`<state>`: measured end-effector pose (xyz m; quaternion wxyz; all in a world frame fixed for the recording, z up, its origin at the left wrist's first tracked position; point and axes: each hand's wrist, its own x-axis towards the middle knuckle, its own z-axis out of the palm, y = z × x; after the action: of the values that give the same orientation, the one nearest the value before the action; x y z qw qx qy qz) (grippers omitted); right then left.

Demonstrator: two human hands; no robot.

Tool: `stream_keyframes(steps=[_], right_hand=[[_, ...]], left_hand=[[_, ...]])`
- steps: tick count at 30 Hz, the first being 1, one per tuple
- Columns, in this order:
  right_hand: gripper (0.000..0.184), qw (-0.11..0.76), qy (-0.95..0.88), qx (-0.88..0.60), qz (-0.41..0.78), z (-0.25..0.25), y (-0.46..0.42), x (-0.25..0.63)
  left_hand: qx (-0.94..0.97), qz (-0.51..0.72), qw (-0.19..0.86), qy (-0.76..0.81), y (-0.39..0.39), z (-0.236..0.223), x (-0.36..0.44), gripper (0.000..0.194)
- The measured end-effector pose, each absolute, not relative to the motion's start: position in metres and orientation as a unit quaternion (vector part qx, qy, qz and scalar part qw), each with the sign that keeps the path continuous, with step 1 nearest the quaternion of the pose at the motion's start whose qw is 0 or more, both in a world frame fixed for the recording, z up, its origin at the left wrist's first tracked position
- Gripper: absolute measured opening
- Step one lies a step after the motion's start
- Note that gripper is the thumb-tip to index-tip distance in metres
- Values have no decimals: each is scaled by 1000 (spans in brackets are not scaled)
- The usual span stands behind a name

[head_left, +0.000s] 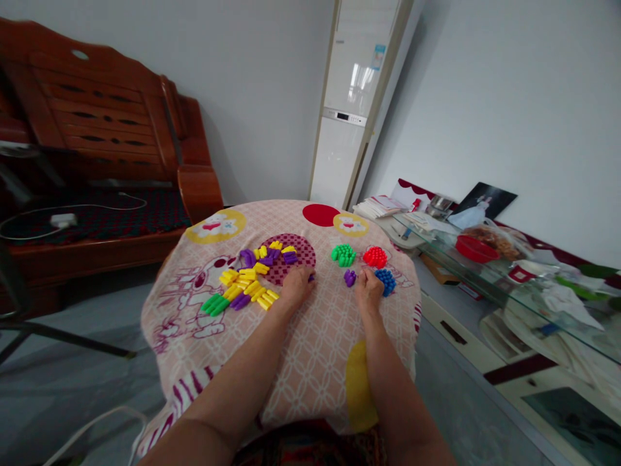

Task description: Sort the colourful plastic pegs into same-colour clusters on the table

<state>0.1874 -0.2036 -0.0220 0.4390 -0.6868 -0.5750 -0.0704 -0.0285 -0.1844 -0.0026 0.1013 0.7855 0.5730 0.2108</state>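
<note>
My left hand [297, 286] rests on the cloth-covered table just right of the small plastic pieces. Its fingers are curled together, and a bit of purple, apparently a small plastic piece, shows at the fingertips. My right hand [369, 289] is closed between a little purple cluster [350, 278] and a pile of blue pieces [385, 282]; whatever its fingers hold is hidden. Beyond it lie a green pile [343, 255] and a red pile [375, 257]. To the left are yellow pieces [247, 274], purple pieces [240, 301] and green pieces [215, 305], laid in small groups.
A patterned tablecloth [310, 356] covers the round table. At right, a glass-topped cabinet [514, 310] carries papers, a red bowl [477, 248] and bags. A wooden bench [101, 129] stands at left, a tall white air conditioner [344, 149] behind. A white cable [97, 421] hangs at lower left.
</note>
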Motion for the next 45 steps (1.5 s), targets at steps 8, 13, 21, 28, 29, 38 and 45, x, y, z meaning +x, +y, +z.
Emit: stream_keyframes(steps=[8, 13, 21, 28, 29, 38, 45], right_hand=[[40, 456, -548, -696, -81, -27, -213, 187], [40, 471, -544, -689, -82, -30, -219, 187], [39, 476, -532, -697, -67, -29, -220, 187], [42, 499, -517, -694, -48, -25, -223, 185], [42, 508, -517, -687, -41, -24, -224, 184], [43, 581, -535, -595, 148, -18, -236, 178], [41, 628, -490, -549, 252, -23, -233, 181]], left_hand=[[802, 222, 122, 542, -180, -2, -23, 30], [761, 281, 52, 583, -154, 7, -36, 36], [713, 241, 60, 655, -138, -2, -60, 39], [687, 320, 131, 639, -153, 16, -49, 32], [684, 348, 173, 617, -157, 20, -45, 32], [491, 398, 707, 317, -199, 13, 22, 20], [463, 388, 729, 321, -201, 4, 29, 14]])
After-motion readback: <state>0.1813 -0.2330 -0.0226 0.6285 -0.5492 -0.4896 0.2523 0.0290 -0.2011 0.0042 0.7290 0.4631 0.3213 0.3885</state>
